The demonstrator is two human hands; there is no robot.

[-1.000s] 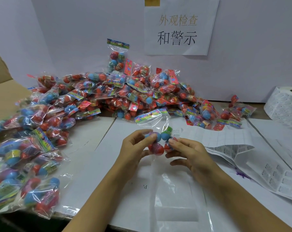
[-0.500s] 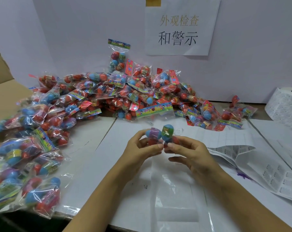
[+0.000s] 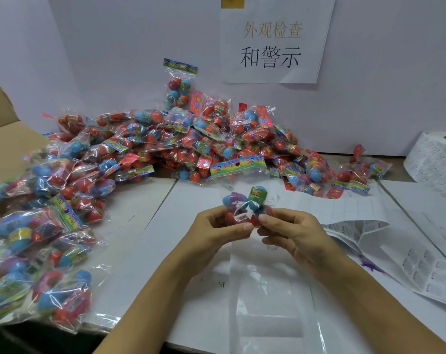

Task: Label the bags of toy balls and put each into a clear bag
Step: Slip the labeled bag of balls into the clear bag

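Both hands hold one small bag of toy balls [image 3: 245,200] above the table's middle; red, blue and green balls show through its clear film. My left hand [image 3: 218,232] grips the bag's left side with thumb and fingers. My right hand [image 3: 291,231] pinches its right side. The bag's colourful header card [image 3: 236,166] points away from me toward the pile. Flat under the hands lies a clear bag [image 3: 268,297].
A big pile of ball bags [image 3: 181,141] fills the back of the table, and more bags [image 3: 38,251] lie at the left. Label sheets [image 3: 408,251] spread at the right beside a label roll [image 3: 436,162]. A cardboard box flap [image 3: 4,139] stands far left.
The hands have lifted the ball bag slightly and turned it, so the balls now sit above the fingers. The header card has tipped farther toward the pile.
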